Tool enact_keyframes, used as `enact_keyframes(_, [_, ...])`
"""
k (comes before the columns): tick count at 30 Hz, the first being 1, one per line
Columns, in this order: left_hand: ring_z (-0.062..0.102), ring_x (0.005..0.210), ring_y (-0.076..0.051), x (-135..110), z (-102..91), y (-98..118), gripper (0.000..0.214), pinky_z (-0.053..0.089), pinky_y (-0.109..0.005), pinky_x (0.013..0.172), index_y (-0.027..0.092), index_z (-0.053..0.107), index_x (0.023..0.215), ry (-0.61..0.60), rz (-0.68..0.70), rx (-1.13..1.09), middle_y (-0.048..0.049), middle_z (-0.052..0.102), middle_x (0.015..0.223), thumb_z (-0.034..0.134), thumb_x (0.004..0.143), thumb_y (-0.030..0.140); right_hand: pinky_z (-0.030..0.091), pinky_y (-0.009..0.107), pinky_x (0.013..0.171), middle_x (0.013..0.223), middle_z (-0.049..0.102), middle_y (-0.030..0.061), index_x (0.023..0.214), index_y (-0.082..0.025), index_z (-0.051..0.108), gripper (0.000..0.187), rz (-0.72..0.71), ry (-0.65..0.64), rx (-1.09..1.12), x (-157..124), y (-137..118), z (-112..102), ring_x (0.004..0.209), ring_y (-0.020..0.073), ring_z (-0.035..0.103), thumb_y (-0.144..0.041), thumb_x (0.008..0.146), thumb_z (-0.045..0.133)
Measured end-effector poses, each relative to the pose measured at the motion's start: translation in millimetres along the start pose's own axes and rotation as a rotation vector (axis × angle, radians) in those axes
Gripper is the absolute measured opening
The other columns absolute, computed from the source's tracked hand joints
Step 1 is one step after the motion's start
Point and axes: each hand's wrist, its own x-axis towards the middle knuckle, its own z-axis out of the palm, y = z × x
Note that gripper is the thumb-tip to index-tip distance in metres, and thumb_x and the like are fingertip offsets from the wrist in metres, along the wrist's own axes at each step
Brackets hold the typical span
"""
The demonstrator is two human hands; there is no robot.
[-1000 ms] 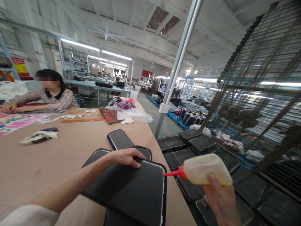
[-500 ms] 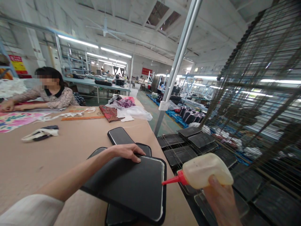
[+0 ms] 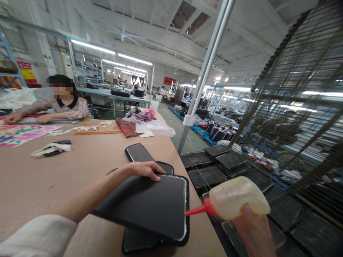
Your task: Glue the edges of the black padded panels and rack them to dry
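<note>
A black panel (image 3: 150,203) with rounded corners lies tilted over other black panels (image 3: 138,152) at the table's right side. A white line of glue (image 3: 185,200) runs along its right edge. My left hand (image 3: 146,169) grips the panel's far edge, thumb on top and the other fingers partly hidden. In my right hand (image 3: 252,223) is a yellowish glue bottle (image 3: 235,198), lying on its side with its red nozzle pointing left. The nozzle tip is at the panel's right edge, by the glue line.
Wire racks (image 3: 206,175) bearing several black panels stand right of the brown-covered table (image 3: 88,171). A grey post (image 3: 199,82) rises beyond the table edge. Cloth scraps (image 3: 52,148) lie at the left, and fabric with plastic (image 3: 147,125) at the far end. A co-worker (image 3: 65,101) sits at the far left.
The nozzle tip has shifted slightly towards me along the panel's right edge. My left hand keeps its hold, and the panel has turned slightly. The whole view has shifted a little.
</note>
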Motion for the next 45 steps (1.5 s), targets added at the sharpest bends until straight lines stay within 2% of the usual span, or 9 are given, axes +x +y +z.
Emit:
enact_keyframes(4, [0.058, 0.088, -0.017, 0, 0.2, -1, 0.039, 0.041, -0.024, 0.081, 0.02, 0.064, 0.103, 0.013, -0.003, -0.003, 0.0001, 0.066, 0.095, 0.064, 0.068, 0.037, 0.045, 0.047, 0.076, 0.091, 0.063, 0.0088, 0.111, -0.023, 0.053, 0.06, 0.015, -0.083, -0.005, -11, -7, 10, 0.089, 0.0296, 0.057, -0.044, 0.057, 0.07])
enact_keyframes(9, [0.059, 0.084, -0.017, -1, -0.1, -3, 0.038, 0.042, -0.025, 0.081, 0.02, 0.065, 0.102, 0.016, -0.008, -0.028, 0.0002, 0.066, 0.093, 0.064, 0.068, 0.036, 0.046, 0.045, 0.076, 0.092, 0.063, 0.0081, 0.103, -0.025, 0.057, 0.048, -0.009, -0.081, -0.024, -19, -10, 14, 0.088, 0.0277, 0.057, -0.042, 0.061, 0.068])
enact_keyframes(15, [0.06, 0.081, -0.017, -2, -1.9, -7, 0.035, 0.043, -0.024, 0.078, 0.02, 0.065, 0.099, 0.031, -0.027, -0.054, -0.0001, 0.067, 0.091, 0.064, 0.068, 0.035, 0.047, 0.043, 0.073, 0.09, 0.062, 0.008, 0.086, -0.023, 0.06, 0.036, -0.058, -0.083, -0.099, -20, -9, 14, 0.092, 0.0283, 0.055, -0.05, 0.063, 0.064])
enact_keyframes(25, [0.06, 0.078, -0.016, -3, -3.4, -11, 0.034, 0.043, -0.023, 0.075, 0.02, 0.066, 0.097, 0.056, -0.048, -0.056, 0.0003, 0.067, 0.088, 0.064, 0.066, 0.036, 0.047, 0.043, 0.074, 0.085, 0.062, 0.0075, 0.103, -0.022, 0.055, 0.05, -0.056, -0.052, -0.058, -20, -9, 17, 0.087, 0.0289, 0.057, -0.048, 0.061, 0.067])
enact_keyframes(31, [0.06, 0.076, -0.015, -3, -3.7, -13, 0.034, 0.043, -0.023, 0.073, 0.019, 0.066, 0.097, 0.074, -0.033, -0.074, -0.0001, 0.067, 0.088, 0.064, 0.067, 0.034, 0.047, 0.039, 0.068, 0.081, 0.063, 0.0067, 0.113, -0.02, 0.051, 0.067, -0.034, 0.028, -0.085, -10, -2, 4, 0.074, 0.0255, 0.058, -0.04, 0.053, 0.074])
enact_keyframes(36, [0.06, 0.076, -0.016, -4, -5.3, -15, 0.036, 0.044, -0.023, 0.074, 0.019, 0.066, 0.097, 0.098, -0.018, -0.094, -0.0007, 0.067, 0.087, 0.066, 0.065, 0.036, 0.047, 0.039, 0.065, 0.091, 0.063, 0.0086, 0.118, -0.022, 0.047, 0.075, -0.015, -0.02, -0.043, -5, 5, -2, 0.073, 0.0251, 0.059, -0.04, 0.051, 0.075])
enact_keyframes(41, [0.06, 0.077, -0.016, -4, -7.4, -20, 0.039, 0.044, -0.023, 0.072, 0.019, 0.065, 0.099, 0.114, -0.054, -0.107, -0.001, 0.067, 0.088, 0.065, 0.065, 0.037, 0.049, 0.038, 0.065, 0.094, 0.062, 0.0093, 0.116, -0.02, 0.049, 0.072, -0.036, 0.03, -0.037, -10, -1, 6, 0.074, 0.0241, 0.058, -0.039, 0.052, 0.075])
enact_keyframes(45, [0.06, 0.08, -0.016, -5, -7.4, -23, 0.036, 0.043, -0.023, 0.075, 0.017, 0.066, 0.096, 0.189, -0.057, -0.1, -0.0014, 0.067, 0.09, 0.065, 0.065, 0.036, 0.049, 0.034, 0.068, 0.094, 0.062, 0.0075, 0.111, -0.02, 0.054, 0.062, -0.011, 0.125, -0.087, -23, -9, 15, 0.081, 0.0236, 0.058, -0.038, 0.055, 0.074])
